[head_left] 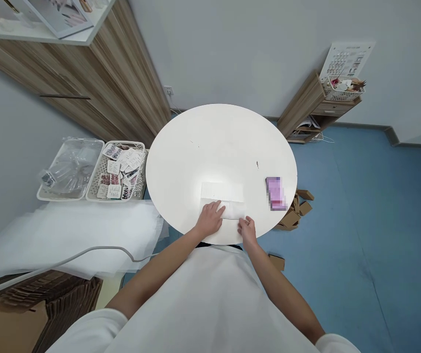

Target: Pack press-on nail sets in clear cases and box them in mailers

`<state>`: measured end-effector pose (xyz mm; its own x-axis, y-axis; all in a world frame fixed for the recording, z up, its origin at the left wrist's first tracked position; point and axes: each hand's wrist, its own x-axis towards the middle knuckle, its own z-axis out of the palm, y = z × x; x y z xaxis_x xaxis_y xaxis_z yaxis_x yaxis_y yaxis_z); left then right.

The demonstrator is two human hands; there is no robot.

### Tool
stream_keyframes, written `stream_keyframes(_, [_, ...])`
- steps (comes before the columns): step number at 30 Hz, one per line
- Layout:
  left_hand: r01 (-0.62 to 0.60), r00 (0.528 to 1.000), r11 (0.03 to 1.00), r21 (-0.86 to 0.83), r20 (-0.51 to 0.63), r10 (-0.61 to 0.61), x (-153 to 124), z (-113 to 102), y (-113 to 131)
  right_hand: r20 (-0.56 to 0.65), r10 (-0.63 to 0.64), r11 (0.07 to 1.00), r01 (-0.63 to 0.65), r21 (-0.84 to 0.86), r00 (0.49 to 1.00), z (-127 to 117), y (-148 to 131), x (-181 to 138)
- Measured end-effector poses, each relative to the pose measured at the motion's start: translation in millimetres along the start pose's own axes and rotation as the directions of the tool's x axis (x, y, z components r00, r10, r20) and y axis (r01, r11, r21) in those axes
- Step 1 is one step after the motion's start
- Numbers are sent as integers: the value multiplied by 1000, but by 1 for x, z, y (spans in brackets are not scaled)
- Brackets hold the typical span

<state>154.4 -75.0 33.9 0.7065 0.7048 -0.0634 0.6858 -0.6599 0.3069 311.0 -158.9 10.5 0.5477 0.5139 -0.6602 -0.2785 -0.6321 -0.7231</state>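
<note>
On the white oval table (218,147), close to my body, lies a thin white sheet (234,210), with its near part folded over. My left hand (211,218) rests on the sheet's left side, fingers spread and pressing down on the fold. At the sheet's near right corner, my right hand (247,229) has its fingers closed on the edge. A purple object (276,193), blurred by pixelation, sits to the right of my right hand. What lies inside the fold, if anything, is hidden.
To the left are a white basket of printed packets (118,171), a basket with clear plastic bags (74,164) and a stack of white translucent sheets (66,235). Flattened cardboard (66,309) stands below them. Small brown boxes (293,213) lie on the floor at right.
</note>
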Motion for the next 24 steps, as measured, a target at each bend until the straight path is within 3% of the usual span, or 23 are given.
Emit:
stream_keyframes(4, [37,996,999,28,79,-39,-2,12,8,9,27,997,-28,71,1000,14,-5,-4])
stream_keyframes(9, [51,994,999,-9,96,-50,-6,16,5,-74,2,1000,-3,-17,997,25,-26,11])
stream_keyframes(17, [96,992,984,-152,97,-82,-8,20,6,212,-112,982,141,-127,971,20,-45,30])
stream_keyframes(21, [60,997,983,-174,58,-51,-6,24,2,238,-171,959,217,-181,956,30,-56,30])
stream_keyframes(24, [23,999,983,-182,46,-15,-7,25,-2,355,-164,930,265,-256,920,42,-59,26])
